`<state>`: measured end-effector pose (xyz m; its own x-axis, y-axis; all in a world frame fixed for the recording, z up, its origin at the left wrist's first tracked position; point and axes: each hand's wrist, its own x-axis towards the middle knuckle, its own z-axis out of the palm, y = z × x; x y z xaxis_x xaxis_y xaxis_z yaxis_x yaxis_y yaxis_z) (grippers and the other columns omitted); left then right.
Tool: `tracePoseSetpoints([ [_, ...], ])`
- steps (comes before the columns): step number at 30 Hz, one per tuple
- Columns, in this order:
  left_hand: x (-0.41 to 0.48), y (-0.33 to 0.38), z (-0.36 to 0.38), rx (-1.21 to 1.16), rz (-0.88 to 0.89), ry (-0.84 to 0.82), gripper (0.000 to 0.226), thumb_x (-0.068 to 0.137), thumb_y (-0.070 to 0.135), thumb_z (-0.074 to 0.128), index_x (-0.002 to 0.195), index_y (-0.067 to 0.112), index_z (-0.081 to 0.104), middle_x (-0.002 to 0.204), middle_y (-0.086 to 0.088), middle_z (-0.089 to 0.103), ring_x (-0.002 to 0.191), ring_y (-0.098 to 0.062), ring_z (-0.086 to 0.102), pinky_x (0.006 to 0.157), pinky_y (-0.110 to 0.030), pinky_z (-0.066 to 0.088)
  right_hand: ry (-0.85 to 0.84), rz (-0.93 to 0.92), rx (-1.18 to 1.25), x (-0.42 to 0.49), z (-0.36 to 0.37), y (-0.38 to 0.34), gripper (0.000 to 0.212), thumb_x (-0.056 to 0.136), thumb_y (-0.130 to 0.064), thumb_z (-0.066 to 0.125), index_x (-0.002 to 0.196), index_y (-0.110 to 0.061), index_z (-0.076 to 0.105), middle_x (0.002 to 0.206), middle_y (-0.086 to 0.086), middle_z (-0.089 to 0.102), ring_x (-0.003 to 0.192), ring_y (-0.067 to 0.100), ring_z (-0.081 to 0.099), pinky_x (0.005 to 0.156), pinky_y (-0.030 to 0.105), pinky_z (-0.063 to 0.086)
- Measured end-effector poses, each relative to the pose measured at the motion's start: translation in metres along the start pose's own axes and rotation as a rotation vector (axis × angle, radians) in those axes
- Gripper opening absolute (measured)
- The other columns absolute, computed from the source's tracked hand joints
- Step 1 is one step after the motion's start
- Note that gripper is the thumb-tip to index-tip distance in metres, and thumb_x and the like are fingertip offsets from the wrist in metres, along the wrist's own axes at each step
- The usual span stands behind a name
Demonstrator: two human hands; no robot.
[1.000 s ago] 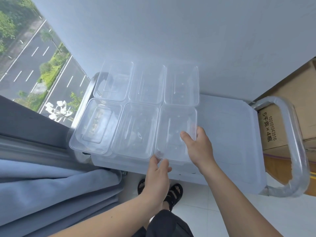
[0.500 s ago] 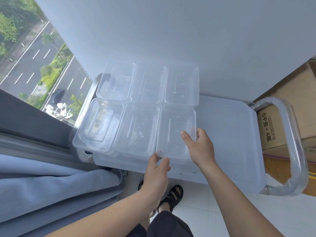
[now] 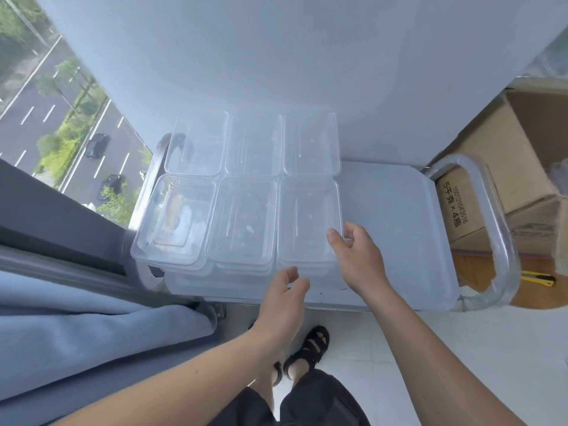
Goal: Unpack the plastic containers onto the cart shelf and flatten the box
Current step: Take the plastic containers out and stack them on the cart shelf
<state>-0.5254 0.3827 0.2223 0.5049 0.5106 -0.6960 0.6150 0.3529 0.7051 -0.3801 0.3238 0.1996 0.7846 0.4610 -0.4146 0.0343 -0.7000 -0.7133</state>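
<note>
Six clear rectangular plastic containers (image 3: 246,219) stand in two rows on the pale cart shelf (image 3: 393,226), against a white wall (image 3: 307,56). Left hand (image 3: 284,292) and right hand (image 3: 358,256): loosely open, gripping nothing.

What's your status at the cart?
Left grip open, empty; right grip at near-right container corner, hold unclear. It sits on cart shelf. Nothing in the way.

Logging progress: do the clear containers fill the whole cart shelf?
No, the clear containers sit in two rows of three at left; the cart shelf is bare at right.
</note>
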Motion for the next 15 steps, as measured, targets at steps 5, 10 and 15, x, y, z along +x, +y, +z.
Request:
tracePoseSetpoints([
  [5,-0.009,0.011,0.0,0.371,0.243,-0.079,0.05,0.102,0.032,0.044,0.15,0.018,0.036,0.153,0.008,0.038,0.133,-0.007,0.039,0.107,-0.022,0.033,0.03,-0.073,-0.076,-0.031,-0.025,0.014,0.06,0.098,-0.051,0.048,0.146,-0.016,0.042,0.15,-0.003,0.044,0.137,0.013,0.041,0.113,0.036,0.034],
  [10,-0.031,0.027,0.018,0.652,0.476,-0.016,0.052,0.101,0.037,0.045,0.148,0.02,0.037,0.153,0.007,0.036,0.134,-0.013,0.039,0.112,-0.032,0.032,0.056,-0.134,-0.048,-0.07,-0.065,0.033,0.055,0.098,-0.05,0.047,0.144,-0.02,0.045,0.149,-0.005,0.045,0.137,0.011,0.04,0.112,0.033,0.033],
  [15,-0.062,0.036,0.067,0.751,0.544,0.0,0.051,0.099,0.04,0.046,0.146,0.02,0.041,0.152,0.007,0.039,0.13,-0.015,0.043,0.111,-0.034,0.034,0.1,-0.154,0.019,-0.113,-0.116,0.07,0.054,0.097,-0.052,0.047,0.143,-0.026,0.045,0.146,-0.011,0.045,0.133,0.005,0.039,0.111,0.03,0.035],
])
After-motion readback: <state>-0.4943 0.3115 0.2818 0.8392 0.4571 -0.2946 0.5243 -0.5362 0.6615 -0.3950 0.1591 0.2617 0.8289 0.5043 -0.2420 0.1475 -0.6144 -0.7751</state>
